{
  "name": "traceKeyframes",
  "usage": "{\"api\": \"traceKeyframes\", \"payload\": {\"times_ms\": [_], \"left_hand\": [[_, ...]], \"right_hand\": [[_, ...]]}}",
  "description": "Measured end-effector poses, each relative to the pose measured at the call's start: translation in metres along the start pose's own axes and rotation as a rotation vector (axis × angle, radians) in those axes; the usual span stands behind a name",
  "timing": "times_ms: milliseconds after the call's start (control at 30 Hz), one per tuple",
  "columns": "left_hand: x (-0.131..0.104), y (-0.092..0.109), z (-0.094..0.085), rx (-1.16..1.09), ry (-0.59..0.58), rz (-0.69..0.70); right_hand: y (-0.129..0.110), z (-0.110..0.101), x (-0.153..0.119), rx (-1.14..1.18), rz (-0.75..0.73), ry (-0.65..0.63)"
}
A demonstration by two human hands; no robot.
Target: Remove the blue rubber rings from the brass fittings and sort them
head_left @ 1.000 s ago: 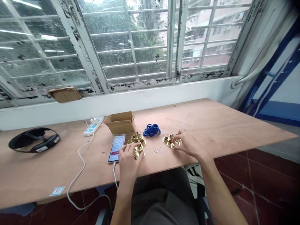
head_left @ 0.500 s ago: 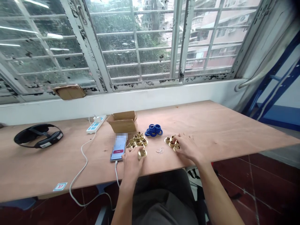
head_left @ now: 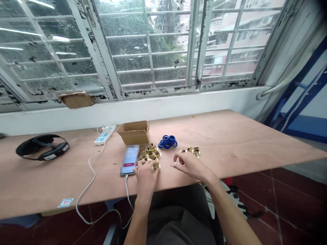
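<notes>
My left hand is curled at the table's front, its fingers closed on a small brass flanged fitting. Just behind it, several more brass fittings are heaped together. My right hand is over some thin, pale curved wire pieces, thumb and forefinger apart around them; the fingertips partly cover the pieces. Beyond that hand lies a smaller group of brass fittings, partly hidden by it. Several blue rings are piled farther back, between the two brass groups.
A phone with a charging cable lies left of my left hand. Behind it stands an open cardboard box. A power strip and a black headset are farther left on the wooden table. Windows rise behind.
My right hand has left the right-hand brass group and moved left to the wire pieces. The fitting at my left hand has turned; that hand stays in about the same place.
</notes>
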State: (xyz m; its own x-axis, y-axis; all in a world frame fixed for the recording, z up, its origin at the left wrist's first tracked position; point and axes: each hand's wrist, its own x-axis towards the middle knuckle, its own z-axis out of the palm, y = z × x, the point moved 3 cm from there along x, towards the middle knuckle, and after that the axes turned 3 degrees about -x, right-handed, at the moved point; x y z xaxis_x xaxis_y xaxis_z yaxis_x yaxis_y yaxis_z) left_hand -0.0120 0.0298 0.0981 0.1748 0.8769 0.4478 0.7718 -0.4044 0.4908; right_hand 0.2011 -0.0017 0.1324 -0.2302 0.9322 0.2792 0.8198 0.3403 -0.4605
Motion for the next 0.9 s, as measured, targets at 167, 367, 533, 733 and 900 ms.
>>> {"api": "traceKeyframes", "payload": {"times_ms": [167,367,533,733,900], "left_hand": [[0.001,0.014,-0.009,-0.48,0.135,0.009],[-0.007,0.039,0.001,-1.415,0.006,-0.452],[-0.014,0.05,0.02,-1.634,-0.195,-0.69],[-0.016,0.043,0.039,-1.544,-0.255,-0.68],[-0.016,0.041,0.041,-1.528,-0.184,-0.659]], "right_hand": [[-0.01,0.005,0.003,0.125,-0.051,0.009],[-0.03,-0.006,0.001,0.426,-0.095,0.051],[-0.04,-0.01,-0.002,0.492,-0.102,0.026],[-0.039,-0.002,0.001,0.518,-0.11,-0.022],[-0.036,0.001,0.002,0.507,-0.148,-0.054]]}}
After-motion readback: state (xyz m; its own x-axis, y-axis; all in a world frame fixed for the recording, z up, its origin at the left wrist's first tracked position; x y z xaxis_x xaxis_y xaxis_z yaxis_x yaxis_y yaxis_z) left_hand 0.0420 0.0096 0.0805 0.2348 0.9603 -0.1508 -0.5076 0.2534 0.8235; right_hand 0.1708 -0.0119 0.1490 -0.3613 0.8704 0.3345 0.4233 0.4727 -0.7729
